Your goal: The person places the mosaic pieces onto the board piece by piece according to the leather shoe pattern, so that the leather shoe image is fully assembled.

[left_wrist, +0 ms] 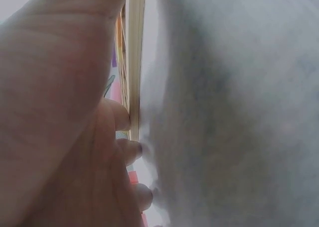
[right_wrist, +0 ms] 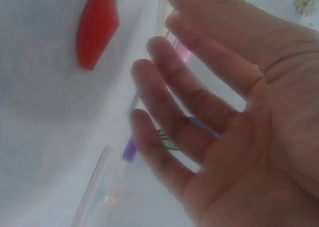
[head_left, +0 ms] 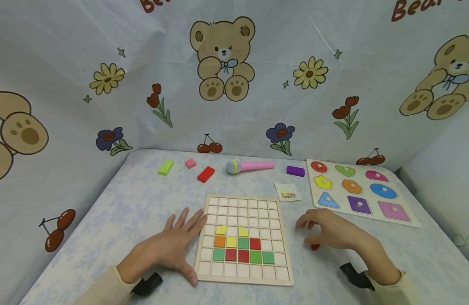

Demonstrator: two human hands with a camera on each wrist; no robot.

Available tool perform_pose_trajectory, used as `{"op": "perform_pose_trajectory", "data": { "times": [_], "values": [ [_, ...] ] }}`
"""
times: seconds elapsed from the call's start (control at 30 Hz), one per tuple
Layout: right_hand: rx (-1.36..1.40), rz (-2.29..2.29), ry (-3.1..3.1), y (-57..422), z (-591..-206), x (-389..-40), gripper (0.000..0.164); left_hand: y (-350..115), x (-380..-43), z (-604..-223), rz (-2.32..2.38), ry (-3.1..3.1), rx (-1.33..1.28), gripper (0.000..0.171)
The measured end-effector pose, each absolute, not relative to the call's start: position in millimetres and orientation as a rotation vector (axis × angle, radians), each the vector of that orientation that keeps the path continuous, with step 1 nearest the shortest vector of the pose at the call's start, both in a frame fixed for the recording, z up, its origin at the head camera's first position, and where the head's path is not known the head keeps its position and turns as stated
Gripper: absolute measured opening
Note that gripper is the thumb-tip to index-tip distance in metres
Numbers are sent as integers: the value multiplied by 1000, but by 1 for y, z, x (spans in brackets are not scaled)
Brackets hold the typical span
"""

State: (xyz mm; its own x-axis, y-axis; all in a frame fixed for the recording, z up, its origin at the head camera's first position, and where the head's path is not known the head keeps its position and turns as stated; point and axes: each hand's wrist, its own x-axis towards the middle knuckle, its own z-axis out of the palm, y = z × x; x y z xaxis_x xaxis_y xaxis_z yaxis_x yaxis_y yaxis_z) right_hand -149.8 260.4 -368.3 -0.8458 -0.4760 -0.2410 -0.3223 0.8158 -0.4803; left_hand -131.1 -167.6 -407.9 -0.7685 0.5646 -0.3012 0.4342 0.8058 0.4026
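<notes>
A wooden grid board (head_left: 237, 274) lies flat on the table, with yellow, orange, green and red tiles in several of its squares. My left hand (head_left: 172, 250) rests along the board's left edge, fingers spread; in the left wrist view the fingertips (left_wrist: 130, 151) are right at the wooden side. To the right of the board, my right hand (head_left: 329, 228) is relaxed with its fingers slightly bent and nothing in them. A red piece with one curved side (right_wrist: 97, 30) lies on the table beside the right thumb, mostly hidden under the hand in the head view.
Behind the board lie a pink toy microphone (head_left: 253, 166), a lime block (head_left: 165, 167), a pink block (head_left: 190, 163), a red block (head_left: 206, 174) and a purple block (head_left: 295, 171). A small pattern card (head_left: 291, 188) is at its top right corner. A shape puzzle board (head_left: 400, 220) lies far right.
</notes>
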Motion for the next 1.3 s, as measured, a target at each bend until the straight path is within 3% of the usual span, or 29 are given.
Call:
{"op": "perform_pose_trajectory", "data": {
  "times": [0.47, 1.1, 1.2, 1.3],
  "values": [
    [-438, -596, 2514, 273, -370, -148, 33, -167, -129, -408, 459, 2574, 750, 147],
    [-715, -539, 2646, 265, -374, -153, 5, -168, -129, -409, 477, 2579, 736, 147],
    [-740, -553, 2655, 258, -371, -153, 2, -169, -129, -409, 459, 2581, 736, 147],
    [-807, -579, 2672, 248, -369, -154, 10, -169, -130, -408, 444, 2582, 738, 147]
  ]
}}
